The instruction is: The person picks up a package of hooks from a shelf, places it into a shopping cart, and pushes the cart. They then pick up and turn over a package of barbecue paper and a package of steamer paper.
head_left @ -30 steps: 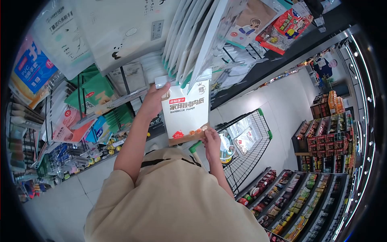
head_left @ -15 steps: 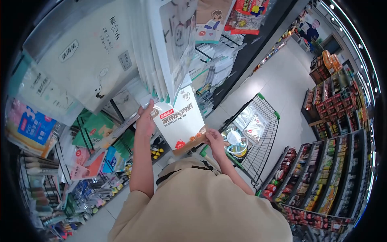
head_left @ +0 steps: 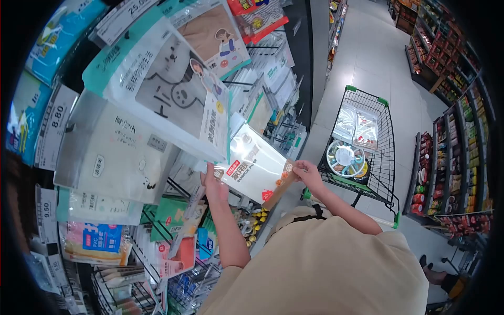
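A flat white pack of barbecue paper (head_left: 253, 167), with red and dark print and a brown lower edge, is held tilted in front of my chest. My left hand (head_left: 215, 188) is closed on its left edge, thumb uppermost. At the lower right corner, the fingers of my right hand (head_left: 308, 177) pinch the brown edge. Just above my left hand hangs a large apron pack (head_left: 173, 89) with a grey cartoon print, overlapping the pack's upper left. A cream pack with a panda (head_left: 118, 152) hangs further left.
A wire shopping cart (head_left: 370, 142) stands to the right, holding a round clear container (head_left: 345, 158) and flat packs. Shelves of packaged goods (head_left: 454, 157) line the far right. A person's foot (head_left: 433, 274) shows at lower right. Black hooks and price tags (head_left: 55, 126) project on the left.
The view has turned, bringing more of the left rack and the whole cart into sight. Both hands keep hold of the barbecue paper, which is now tilted further.
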{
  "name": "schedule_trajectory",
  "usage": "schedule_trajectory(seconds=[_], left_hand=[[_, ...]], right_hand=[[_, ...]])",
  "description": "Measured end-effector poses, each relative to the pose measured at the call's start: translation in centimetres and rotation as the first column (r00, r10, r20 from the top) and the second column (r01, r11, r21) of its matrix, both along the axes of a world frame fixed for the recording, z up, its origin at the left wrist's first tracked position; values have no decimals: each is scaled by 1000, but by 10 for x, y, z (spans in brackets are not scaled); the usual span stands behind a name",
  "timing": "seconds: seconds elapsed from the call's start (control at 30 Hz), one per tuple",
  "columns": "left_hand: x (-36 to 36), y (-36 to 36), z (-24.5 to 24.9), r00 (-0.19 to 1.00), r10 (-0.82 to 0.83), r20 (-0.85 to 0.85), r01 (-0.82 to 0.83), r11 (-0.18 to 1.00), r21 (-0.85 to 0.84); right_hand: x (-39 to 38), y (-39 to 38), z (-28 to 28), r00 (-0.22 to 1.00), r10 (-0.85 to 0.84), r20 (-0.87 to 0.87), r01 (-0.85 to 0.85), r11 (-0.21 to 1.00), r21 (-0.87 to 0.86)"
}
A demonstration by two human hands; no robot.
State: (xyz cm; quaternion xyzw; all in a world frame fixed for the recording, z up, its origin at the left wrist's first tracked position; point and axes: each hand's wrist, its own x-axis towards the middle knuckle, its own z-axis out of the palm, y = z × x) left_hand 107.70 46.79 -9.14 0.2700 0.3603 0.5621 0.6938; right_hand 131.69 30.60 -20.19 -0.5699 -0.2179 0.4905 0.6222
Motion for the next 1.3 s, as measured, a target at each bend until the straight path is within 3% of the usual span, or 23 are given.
schedule_trajectory(seconds=[0.1, 0.23, 0.67, 1.0, 1.1, 1.3], left_hand=[[6, 1, 4, 999, 46, -3, -46, 997, -69], [9, 8, 0, 1000, -18, 16, 18, 998, 52], [4, -7, 6, 999, 30, -24, -30, 1000, -4], [-2, -11, -3, 999, 43, -9, -44, 998, -35], [0, -14, 2, 1000, -2, 28, 0, 999, 42], [2, -15, 2, 998, 44, -47, -44, 999, 6]], right_hand=[[6, 4, -3, 1000, 13, 10, -13, 1000, 7], [18, 7, 0, 998, 37, -59, -38, 999, -23], [5, 1, -10, 988, 37, -153, -41, 999, -22], [5, 7, -21, 991, 48, -129, -51, 998, -20], [3, 9, -21, 985, 60, -162, -69, 997, -47], [4, 10, -31, 986, 52, -159, -61, 996, -57]])
